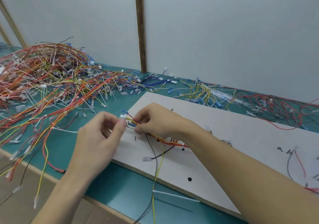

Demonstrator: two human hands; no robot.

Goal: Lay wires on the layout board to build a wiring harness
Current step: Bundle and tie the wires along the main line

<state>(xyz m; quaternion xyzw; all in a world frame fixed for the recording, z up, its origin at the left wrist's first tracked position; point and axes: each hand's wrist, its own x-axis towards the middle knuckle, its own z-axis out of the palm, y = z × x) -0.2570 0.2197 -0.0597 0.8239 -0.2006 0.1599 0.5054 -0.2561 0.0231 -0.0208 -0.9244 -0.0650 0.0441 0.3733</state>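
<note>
Head view shows the right hand (156,119) pinching the wires (133,121) against the board (241,130) while the left hand (101,137), fingers curled, grips the white plug (123,116), probably to seat them.

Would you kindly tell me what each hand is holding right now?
Left hand: pinching the white connector.
Right hand: gripping the wire bundle.

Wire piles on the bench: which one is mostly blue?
The small blue pile against the wall's wooden strip; the big left heap is red and orange.
</note>
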